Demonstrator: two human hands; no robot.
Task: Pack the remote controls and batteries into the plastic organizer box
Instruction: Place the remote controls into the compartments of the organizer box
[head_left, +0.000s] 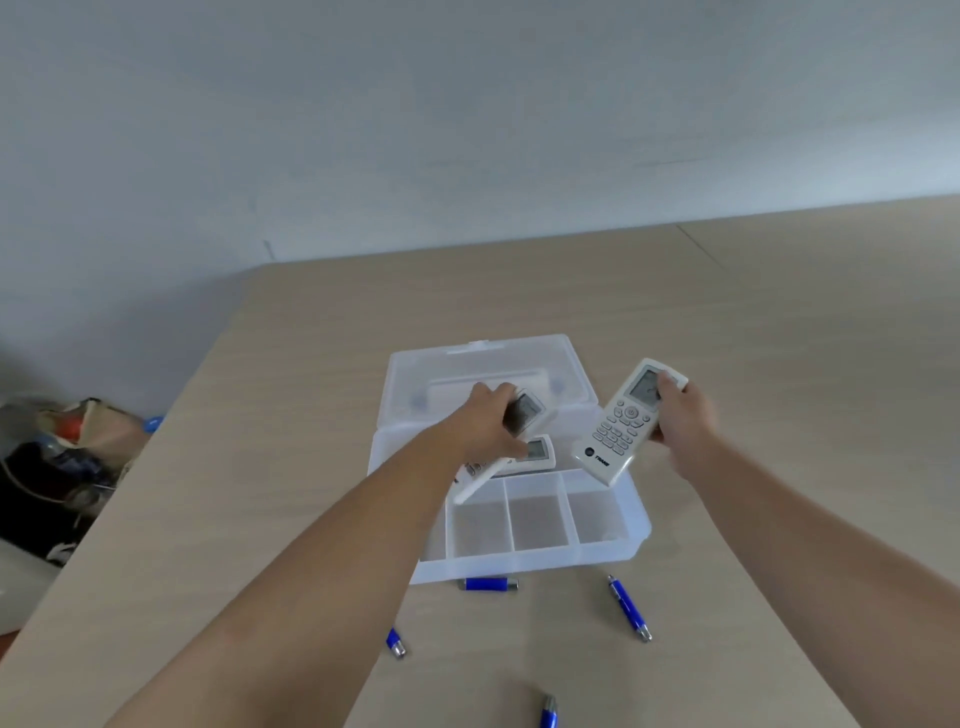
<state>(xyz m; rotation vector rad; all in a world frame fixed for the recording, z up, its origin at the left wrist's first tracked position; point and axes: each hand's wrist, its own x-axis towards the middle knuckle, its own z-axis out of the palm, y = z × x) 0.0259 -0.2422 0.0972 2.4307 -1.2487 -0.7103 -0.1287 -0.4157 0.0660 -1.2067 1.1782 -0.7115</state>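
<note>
Blue batteries (490, 584), beige table (779, 364), grey wall (467, 104)

Wooden table (779, 338), bags (67, 457) beside it

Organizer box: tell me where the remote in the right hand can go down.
Three front compartments of the organizer box are bare. The rear section is crowded: one remote lies there, left hand bringing another.

Soft, even daylight is filling the scene, casting faint shadows. The whole frame is looking slightly blurred. Wide-angle distortion is bending the surface (779, 322) edges.
</note>
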